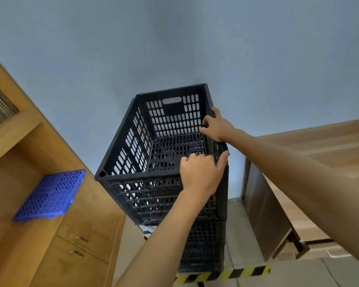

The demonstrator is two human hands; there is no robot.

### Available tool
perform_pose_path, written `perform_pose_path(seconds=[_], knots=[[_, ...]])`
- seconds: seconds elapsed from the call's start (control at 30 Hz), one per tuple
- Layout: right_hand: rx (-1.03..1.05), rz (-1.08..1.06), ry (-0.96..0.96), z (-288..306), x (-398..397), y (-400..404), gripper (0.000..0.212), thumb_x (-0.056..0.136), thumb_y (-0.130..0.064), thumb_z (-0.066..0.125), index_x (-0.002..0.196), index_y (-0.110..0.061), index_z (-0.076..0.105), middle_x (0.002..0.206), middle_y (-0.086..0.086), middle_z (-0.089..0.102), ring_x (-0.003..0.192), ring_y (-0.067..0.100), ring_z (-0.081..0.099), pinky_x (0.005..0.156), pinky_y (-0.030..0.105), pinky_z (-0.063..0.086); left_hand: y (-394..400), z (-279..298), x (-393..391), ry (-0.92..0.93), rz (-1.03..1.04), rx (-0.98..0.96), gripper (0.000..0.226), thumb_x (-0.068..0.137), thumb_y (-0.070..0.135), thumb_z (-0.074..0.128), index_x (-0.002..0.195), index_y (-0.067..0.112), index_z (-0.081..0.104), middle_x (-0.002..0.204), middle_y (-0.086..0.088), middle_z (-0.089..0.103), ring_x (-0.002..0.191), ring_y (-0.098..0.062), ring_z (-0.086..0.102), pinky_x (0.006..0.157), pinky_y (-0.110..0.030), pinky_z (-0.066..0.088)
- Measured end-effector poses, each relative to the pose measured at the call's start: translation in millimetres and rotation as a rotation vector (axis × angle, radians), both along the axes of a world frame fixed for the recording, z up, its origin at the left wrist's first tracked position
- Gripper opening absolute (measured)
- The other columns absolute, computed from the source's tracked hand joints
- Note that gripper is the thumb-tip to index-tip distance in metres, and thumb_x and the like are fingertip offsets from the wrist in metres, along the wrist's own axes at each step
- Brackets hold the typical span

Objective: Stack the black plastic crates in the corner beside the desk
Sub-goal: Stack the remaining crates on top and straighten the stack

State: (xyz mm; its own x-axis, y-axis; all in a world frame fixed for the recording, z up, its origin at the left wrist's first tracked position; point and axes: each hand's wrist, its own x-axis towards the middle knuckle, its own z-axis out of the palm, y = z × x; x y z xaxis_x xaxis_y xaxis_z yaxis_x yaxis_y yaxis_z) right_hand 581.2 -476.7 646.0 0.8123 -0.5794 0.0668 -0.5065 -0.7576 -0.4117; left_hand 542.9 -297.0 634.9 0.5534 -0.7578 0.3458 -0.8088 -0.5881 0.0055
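Observation:
A stack of black plastic crates point(203, 245) stands against the blue wall between a wooden cabinet and a wooden desk. The top black crate point(133, 141) is empty, slotted, and sits tilted on the stack. My left hand point(201, 175) grips its near rim at the near right corner, fingers curled inside, thumb on the outside. My right hand point(216, 126) clasps the right side rim further back. The lower crates are partly hidden behind my left forearm.
A wooden cabinet point(87, 241) with shelves and drawers stands at the left, with a blue plastic grid panel point(50, 195) on its shelf. A wooden desk point(311, 154) is at the right. Yellow-black hazard tape point(236, 273) runs across the floor at the stack's foot.

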Motion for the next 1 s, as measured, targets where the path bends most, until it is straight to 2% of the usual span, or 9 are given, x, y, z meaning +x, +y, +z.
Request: perform_pose_path(seconds=[0.13, 0.27, 0.37, 0.57, 0.7, 0.8, 0.9, 0.97, 1.0], knots=[[0.026, -0.004, -0.016, 1.1, -1.7, 1.8, 0.048, 0.090, -0.043, 0.051, 0.128, -0.014, 0.048, 0.160, 0.006, -0.002, 0.119, 0.038, 0.053, 0.095, 0.041, 0.043, -2.5, 1.9, 0.7, 0.038, 0.017, 0.035, 0.079, 0.095, 0.064, 0.013, 0.051, 0.014, 0.055, 0.046, 0.000, 0.048, 0.042, -0.021, 0.040, 0.068, -0.036, 0.037], [0.068, -0.010, -0.059, 1.2, -3.1, 4.0, 0.049, 0.090, -0.039, 0.051, 0.131, -0.014, 0.045, 0.160, 0.006, 0.000, 0.119, 0.038, 0.052, 0.094, 0.040, 0.042, -0.1, 4.3, -0.3, 0.014, 0.042, 0.051, 0.087, 0.082, 0.063, -0.017, 0.052, 0.014, 0.048, 0.043, 0.002, 0.036, 0.037, -0.018, 0.029, 0.059, -0.034, 0.029], [0.065, -0.012, -0.068, 0.4, -2.1, 4.6, 0.052, 0.091, -0.042, 0.049, 0.134, -0.012, 0.045, 0.161, 0.006, 0.001, 0.122, 0.037, 0.051, 0.097, 0.042, 0.042, 0.8, 4.8, -0.1, 0.006, 0.041, 0.068, 0.103, 0.073, 0.058, -0.033, 0.068, 0.016, 0.061, 0.044, 0.003, 0.034, 0.036, -0.018, 0.028, 0.050, -0.031, 0.021], [-0.107, 0.008, -0.038, 10.3, 2.9, -21.5, 0.055, 0.095, -0.049, 0.033, 0.138, -0.015, 0.041, 0.147, 0.012, 0.033, 0.127, 0.037, 0.040, 0.098, 0.050, 0.039, -4.7, 6.9, 0.8, 0.060, 0.107, 0.049, 0.073, 0.097, 0.061, 0.013, 0.050, 0.016, 0.046, 0.045, 0.000, 0.043, 0.044, -0.026, 0.048, 0.047, -0.031, 0.031], [-0.436, 0.220, 0.031, 29.8, 6.3, -60.8, 0.047, 0.099, -0.036, 0.037, 0.143, -0.020, 0.033, 0.143, 0.015, 0.038, 0.128, 0.038, 0.038, 0.097, 0.053, 0.041, -9.1, 14.5, -4.4, 0.162, 0.163, 0.004, 0.068, 0.096, 0.062, 0.015, 0.048, 0.017, 0.031, 0.046, 0.001, 0.039, 0.049, -0.026, 0.051, 0.049, -0.032, 0.040], [-0.421, 0.425, 0.035, 37.2, 8.4, -86.2, 0.051, 0.100, -0.051, 0.025, 0.142, -0.023, 0.037, 0.146, 0.010, 0.041, 0.132, 0.033, 0.038, 0.102, 0.051, 0.039, -13.5, 19.9, -6.4, 0.286, 0.228, 0.024, 0.066, 0.092, 0.066, 0.005, 0.055, 0.017, 0.028, 0.052, 0.001, 0.035, 0.051, -0.022, 0.043, 0.051, -0.030, 0.033], [-0.270, 0.644, 0.163, 44.0, 7.5, -95.1, 0.087, 0.078, -0.082, 0.003, 0.116, -0.022, 0.055, 0.129, 0.010, 0.057, 0.120, 0.028, 0.049, 0.100, 0.049, 0.040, -18.7, 21.0, -1.7, 0.384, 0.320, 0.098, 0.079, 0.081, 0.078, -0.008, 0.073, 0.021, 0.047, 0.066, -0.001, 0.051, 0.070, -0.024, 0.062, 0.057, -0.028, 0.035], [-0.234, 0.705, 0.211, 47.3, 8.0, -99.2, 0.087, 0.066, -0.091, 0.001, 0.083, -0.025, 0.053, 0.107, 0.007, 0.061, 0.108, 0.029, 0.055, 0.096, 0.045, 0.042, -19.0, 22.0, -0.8, 0.473, 0.339, 0.067, 0.085, 0.077, 0.084, -0.005, 0.085, 0.028, 0.058, 0.072, 0.006, 0.056, 0.080, -0.022, 0.066, 0.061, -0.026, 0.038], [-0.232, 0.717, 0.222, 50.2, 7.4, -100.9, 0.080, 0.066, -0.091, 0.004, 0.080, -0.028, 0.053, 0.102, 0.003, 0.059, 0.108, 0.028, 0.056, 0.094, 0.043, 0.042, -19.4, 24.1, -1.3, 0.531, 0.338, 0.004, 0.086, 0.076, 0.087, 0.000, 0.095, 0.033, 0.065, 0.079, 0.009, 0.062, 0.087, -0.020, 0.067, 0.070, -0.028, 0.045]])
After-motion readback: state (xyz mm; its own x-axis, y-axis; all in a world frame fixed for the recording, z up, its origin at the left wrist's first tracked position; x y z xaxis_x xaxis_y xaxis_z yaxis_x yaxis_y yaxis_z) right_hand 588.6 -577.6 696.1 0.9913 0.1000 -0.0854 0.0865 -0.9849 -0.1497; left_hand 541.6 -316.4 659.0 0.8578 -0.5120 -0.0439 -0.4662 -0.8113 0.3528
